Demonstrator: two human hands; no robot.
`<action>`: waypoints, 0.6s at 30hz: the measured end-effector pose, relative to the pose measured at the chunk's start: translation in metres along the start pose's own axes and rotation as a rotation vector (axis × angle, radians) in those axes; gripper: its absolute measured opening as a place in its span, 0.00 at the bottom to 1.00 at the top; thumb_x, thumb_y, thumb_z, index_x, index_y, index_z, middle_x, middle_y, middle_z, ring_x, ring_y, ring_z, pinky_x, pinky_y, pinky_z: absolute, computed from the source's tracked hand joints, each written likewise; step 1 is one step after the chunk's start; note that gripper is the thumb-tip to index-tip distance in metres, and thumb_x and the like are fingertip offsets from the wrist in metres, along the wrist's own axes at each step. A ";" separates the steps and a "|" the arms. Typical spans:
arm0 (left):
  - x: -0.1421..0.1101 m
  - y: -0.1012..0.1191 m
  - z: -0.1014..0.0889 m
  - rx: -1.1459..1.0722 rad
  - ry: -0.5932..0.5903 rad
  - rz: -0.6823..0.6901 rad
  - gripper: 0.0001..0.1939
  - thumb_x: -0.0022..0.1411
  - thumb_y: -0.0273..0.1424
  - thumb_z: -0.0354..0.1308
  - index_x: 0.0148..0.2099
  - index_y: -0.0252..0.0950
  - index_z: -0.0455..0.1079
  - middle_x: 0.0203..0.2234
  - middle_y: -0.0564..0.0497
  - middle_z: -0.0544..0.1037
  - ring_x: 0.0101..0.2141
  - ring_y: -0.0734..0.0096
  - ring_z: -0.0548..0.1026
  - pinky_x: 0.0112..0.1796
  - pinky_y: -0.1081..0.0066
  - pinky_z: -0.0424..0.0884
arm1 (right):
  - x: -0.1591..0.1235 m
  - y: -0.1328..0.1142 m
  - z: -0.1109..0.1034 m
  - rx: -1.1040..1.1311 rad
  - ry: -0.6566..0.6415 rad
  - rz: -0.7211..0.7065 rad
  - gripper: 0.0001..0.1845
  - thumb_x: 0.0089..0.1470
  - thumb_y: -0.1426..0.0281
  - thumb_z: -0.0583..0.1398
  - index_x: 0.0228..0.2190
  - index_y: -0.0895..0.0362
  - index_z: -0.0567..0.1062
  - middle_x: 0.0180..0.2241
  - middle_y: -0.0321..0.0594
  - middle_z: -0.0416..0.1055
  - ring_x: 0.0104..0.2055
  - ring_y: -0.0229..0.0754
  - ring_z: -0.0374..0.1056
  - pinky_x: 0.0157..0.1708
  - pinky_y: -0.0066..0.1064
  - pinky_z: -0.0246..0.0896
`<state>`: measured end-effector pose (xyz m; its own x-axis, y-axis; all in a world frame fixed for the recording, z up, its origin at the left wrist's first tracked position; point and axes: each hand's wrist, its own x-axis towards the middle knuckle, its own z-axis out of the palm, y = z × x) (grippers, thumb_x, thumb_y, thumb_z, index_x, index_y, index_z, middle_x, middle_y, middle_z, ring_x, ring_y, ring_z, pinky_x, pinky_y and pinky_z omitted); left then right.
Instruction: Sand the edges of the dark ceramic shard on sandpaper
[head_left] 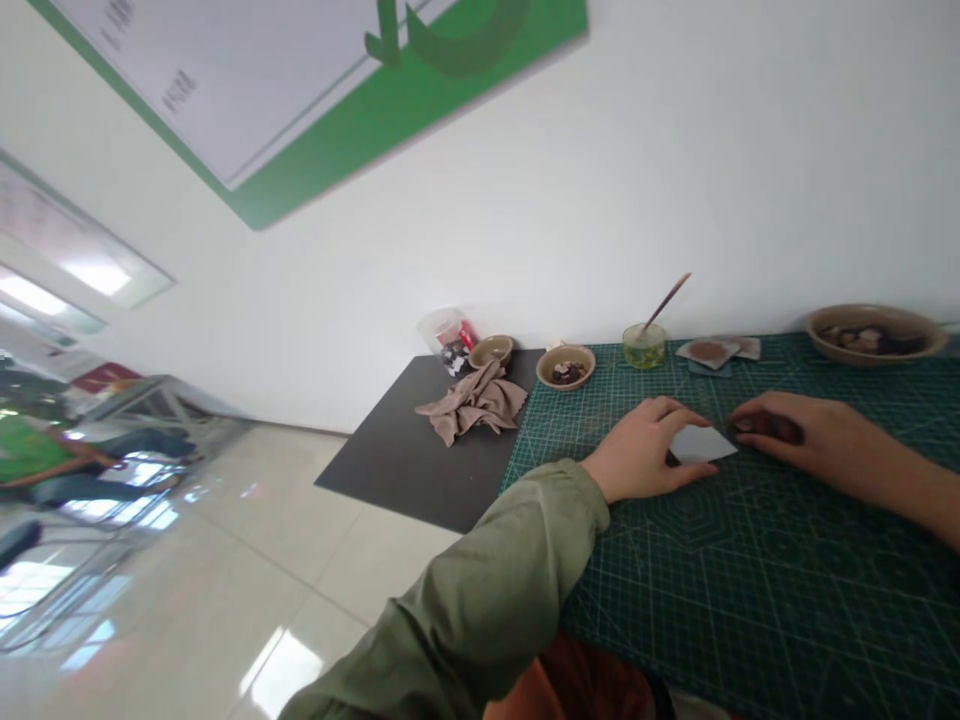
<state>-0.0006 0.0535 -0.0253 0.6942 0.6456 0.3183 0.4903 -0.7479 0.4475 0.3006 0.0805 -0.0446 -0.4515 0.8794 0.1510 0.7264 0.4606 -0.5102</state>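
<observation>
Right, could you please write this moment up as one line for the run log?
left hand: touching white paper piece | right hand: fingers over dark object | surface: green cutting mat

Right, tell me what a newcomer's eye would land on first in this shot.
First comes the dark green gridded cutting mat filling the lower right, where the left hand, in an olive-green sleeve, and the bare right hand sit either side of a pale diamond-shaped sheet. Above, a green-bordered white wall sign slants across the top. Left of the mat, a crumpled beige cloth lies on a dark grey board.
</observation>
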 end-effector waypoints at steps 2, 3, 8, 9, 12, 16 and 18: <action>-0.004 0.002 -0.005 0.003 -0.022 0.037 0.32 0.72 0.46 0.68 0.70 0.35 0.71 0.64 0.35 0.75 0.66 0.47 0.73 0.70 0.52 0.69 | -0.001 0.001 0.000 0.018 0.011 0.039 0.16 0.65 0.58 0.66 0.51 0.51 0.83 0.40 0.49 0.81 0.38 0.54 0.75 0.40 0.43 0.68; -0.006 0.003 -0.007 0.007 -0.035 0.053 0.31 0.72 0.44 0.68 0.70 0.35 0.71 0.65 0.35 0.75 0.66 0.48 0.73 0.70 0.53 0.69 | -0.001 0.001 -0.001 0.027 0.018 0.047 0.16 0.65 0.58 0.66 0.50 0.50 0.84 0.40 0.49 0.81 0.38 0.54 0.75 0.40 0.44 0.68; -0.009 0.014 -0.017 0.070 -0.040 0.052 0.25 0.74 0.39 0.66 0.68 0.35 0.73 0.62 0.37 0.79 0.63 0.52 0.76 0.67 0.57 0.73 | -0.003 0.001 -0.003 0.025 0.024 0.067 0.15 0.65 0.54 0.64 0.46 0.49 0.84 0.37 0.49 0.80 0.36 0.55 0.74 0.38 0.45 0.67; -0.011 0.016 -0.026 0.093 -0.028 0.038 0.24 0.74 0.40 0.67 0.67 0.37 0.75 0.61 0.39 0.80 0.62 0.53 0.77 0.66 0.58 0.73 | -0.004 0.001 -0.003 0.022 0.023 0.069 0.16 0.65 0.54 0.64 0.46 0.49 0.84 0.36 0.49 0.80 0.36 0.55 0.74 0.38 0.45 0.67; -0.025 0.006 -0.080 0.193 0.073 -0.088 0.16 0.77 0.42 0.62 0.61 0.42 0.78 0.55 0.44 0.82 0.56 0.57 0.80 0.61 0.59 0.76 | -0.005 0.003 -0.001 0.030 0.031 0.065 0.15 0.66 0.55 0.64 0.47 0.48 0.84 0.37 0.49 0.80 0.36 0.54 0.74 0.39 0.46 0.68; -0.051 -0.052 -0.192 0.417 0.301 -0.436 0.16 0.83 0.35 0.51 0.61 0.35 0.75 0.55 0.37 0.80 0.54 0.54 0.79 0.62 0.48 0.74 | -0.005 0.007 0.003 0.059 0.031 0.071 0.13 0.64 0.56 0.65 0.46 0.45 0.85 0.36 0.47 0.80 0.35 0.54 0.74 0.38 0.47 0.69; -0.058 -0.090 -0.238 0.493 0.287 -0.573 0.16 0.81 0.37 0.58 0.62 0.34 0.75 0.58 0.38 0.79 0.54 0.54 0.80 0.59 0.46 0.77 | -0.004 0.009 0.006 0.084 0.041 0.086 0.12 0.63 0.56 0.66 0.45 0.43 0.85 0.35 0.46 0.80 0.34 0.55 0.75 0.38 0.48 0.70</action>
<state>-0.2099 0.1201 0.1146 0.1345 0.9138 0.3832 0.9514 -0.2272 0.2078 0.3060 0.0800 -0.0544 -0.3670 0.9201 0.1372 0.7145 0.3732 -0.5917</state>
